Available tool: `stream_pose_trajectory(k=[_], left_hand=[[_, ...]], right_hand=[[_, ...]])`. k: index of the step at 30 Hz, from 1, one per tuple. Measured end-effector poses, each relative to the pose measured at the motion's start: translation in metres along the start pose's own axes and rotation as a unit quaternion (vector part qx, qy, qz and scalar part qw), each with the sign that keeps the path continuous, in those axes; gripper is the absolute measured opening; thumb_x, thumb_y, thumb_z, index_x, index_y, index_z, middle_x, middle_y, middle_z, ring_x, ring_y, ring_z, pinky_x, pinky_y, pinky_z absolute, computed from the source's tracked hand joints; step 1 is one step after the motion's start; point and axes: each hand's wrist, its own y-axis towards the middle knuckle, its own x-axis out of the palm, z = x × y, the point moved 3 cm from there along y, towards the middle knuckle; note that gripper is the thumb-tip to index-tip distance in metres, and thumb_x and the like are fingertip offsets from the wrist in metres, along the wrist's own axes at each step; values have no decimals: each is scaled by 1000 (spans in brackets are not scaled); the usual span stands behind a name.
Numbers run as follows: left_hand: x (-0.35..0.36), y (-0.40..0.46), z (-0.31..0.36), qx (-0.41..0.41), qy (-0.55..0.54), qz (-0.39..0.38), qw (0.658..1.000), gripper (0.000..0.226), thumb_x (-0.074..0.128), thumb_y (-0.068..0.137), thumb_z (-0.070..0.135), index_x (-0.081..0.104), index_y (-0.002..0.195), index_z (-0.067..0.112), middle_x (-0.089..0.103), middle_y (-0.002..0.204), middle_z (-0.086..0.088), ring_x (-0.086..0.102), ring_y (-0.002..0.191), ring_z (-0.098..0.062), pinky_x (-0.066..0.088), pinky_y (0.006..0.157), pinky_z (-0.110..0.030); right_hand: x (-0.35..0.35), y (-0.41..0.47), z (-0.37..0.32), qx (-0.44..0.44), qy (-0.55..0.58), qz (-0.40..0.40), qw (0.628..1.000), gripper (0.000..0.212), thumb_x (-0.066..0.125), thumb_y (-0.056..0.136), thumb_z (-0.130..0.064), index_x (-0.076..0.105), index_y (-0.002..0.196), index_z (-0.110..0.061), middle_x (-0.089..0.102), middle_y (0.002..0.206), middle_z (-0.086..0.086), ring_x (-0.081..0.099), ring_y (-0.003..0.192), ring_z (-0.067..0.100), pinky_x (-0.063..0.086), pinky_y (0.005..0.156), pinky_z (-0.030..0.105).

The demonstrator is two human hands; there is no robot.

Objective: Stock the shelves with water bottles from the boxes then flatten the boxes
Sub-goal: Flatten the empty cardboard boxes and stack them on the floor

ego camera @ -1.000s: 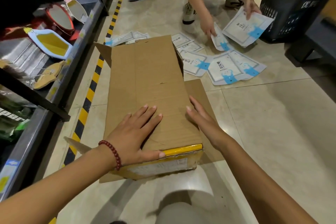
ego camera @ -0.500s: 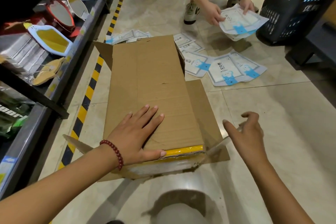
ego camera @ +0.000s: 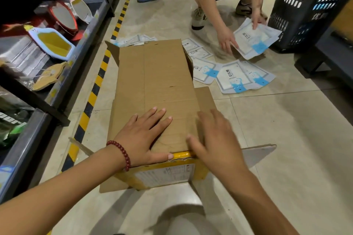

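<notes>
Bare forearms, no sleeves; red bead bracelet (ego camera: 120,153) on left wrist

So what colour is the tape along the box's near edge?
Yellow tape, on the cardboard box; head view.

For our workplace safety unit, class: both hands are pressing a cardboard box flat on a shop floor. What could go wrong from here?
1. The cardboard box still stands raised at its near taped end, so it may spring back when the left hand and right hand lift.
2. Its far end lies close to the white packets another person is gathering; sliding it could cover or crease them.
3. Bare fingers near the yellow tape edge risk a cardboard cut.
</notes>
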Motion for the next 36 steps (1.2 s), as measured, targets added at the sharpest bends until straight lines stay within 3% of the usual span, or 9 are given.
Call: stream_pose_trajectory(k=[3,8,15,18,23,28,31,33,36], left_hand=[[-1,-6,-8,2,3,6,1000,105,14,56,91,-13,145,44,-26,145,22,-22,140,-9,2,118,-46],[12,-29,-33,-55,-24,-11,998,102,13,48,98,-32,129,55,-27,154,6,-20,143,-26,2,117,-47],[18,-50,-46,-122,15,-12,992,120,-7,53,93,-18,148,21,-4,158,-12,4,146,-30,22,116,-40],[16,-47,-41,-92,43,92,991,89,1,89,69,37,137,4,59,124,-23,62,108,-36,60,62,-41],[17,-51,-33,-23,62,217,974,59,13,101,45,16,148,9,61,116,-30,69,83,-41,52,35,-39],[5,-61,-36,-31,38,244,969,126,84,57,3,1,151,14,59,118,-32,56,38,-21,39,26,-22],[-13,-71,-51,-60,-82,325,940,107,70,72,10,-3,151,15,58,117,-32,45,45,-3,30,39,-5],[-29,-82,-61,-64,-75,421,902,89,56,82,20,0,149,7,32,142,-34,57,68,-13,40,50,-14],[-46,-100,-78,-112,-11,497,861,78,54,84,22,12,144,-7,22,145,-36,25,141,-25,34,109,-38]], right_hand=[[33,4,-10,19,-54,-70,996,59,32,94,-52,21,146,-26,8,156,12,26,138,29,35,103,38],[51,-4,-5,44,-74,-47,995,59,30,87,-51,60,124,-16,54,132,20,64,102,33,56,64,38],[53,1,-5,42,-76,-31,996,64,21,90,-50,51,135,-15,45,141,20,58,114,35,52,82,42],[51,5,-6,33,-54,-21,998,72,10,88,-56,39,143,-19,31,151,17,46,127,33,45,93,42],[42,12,-8,51,12,2,999,66,8,91,-57,23,147,-26,14,157,8,28,138,25,38,101,39],[37,14,-3,78,81,28,993,69,7,90,-61,21,148,-26,17,156,6,30,138,24,39,100,39],[40,13,-2,70,58,16,996,67,6,92,-60,19,149,-26,17,156,7,30,138,24,38,100,38],[42,10,-4,57,21,4,998,67,6,92,-60,19,148,-27,17,155,8,31,137,25,40,98,38],[43,6,-6,57,-24,-5,998,66,8,93,-58,23,148,-26,20,154,11,33,135,27,43,94,39]])
